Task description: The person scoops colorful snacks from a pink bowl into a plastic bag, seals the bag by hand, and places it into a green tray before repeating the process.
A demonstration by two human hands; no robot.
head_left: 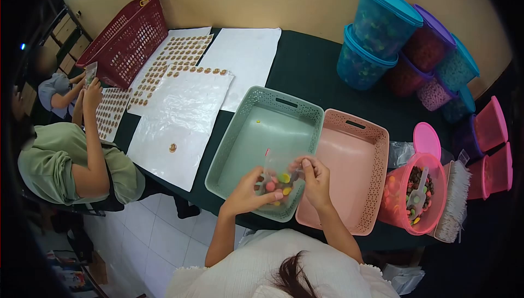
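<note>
A clear plastic bag [284, 177] holds several colourful candies in pink, green, yellow and brown. My left hand [249, 193] is closed around the bag's left side, thumb across its front. At the bag's upper right, my right hand [315, 182] pinches its edge. Both hands are over the near end of a green basket [217, 164], which has a small yellow piece on its floor. To the right stands a pink basket [376, 189]. Beyond it, an open pink tub [394, 202] contains candies and a clear scoop [417, 195].
Lidded tubs [376, 25] are stacked at the back right. Stickered white sheets [183, 107] lie on the left of the dark-green table, before a maroon basket [128, 41]. A co-worker in a green shirt [60, 156] sits at left. A pink lid [427, 138] leans behind the tub.
</note>
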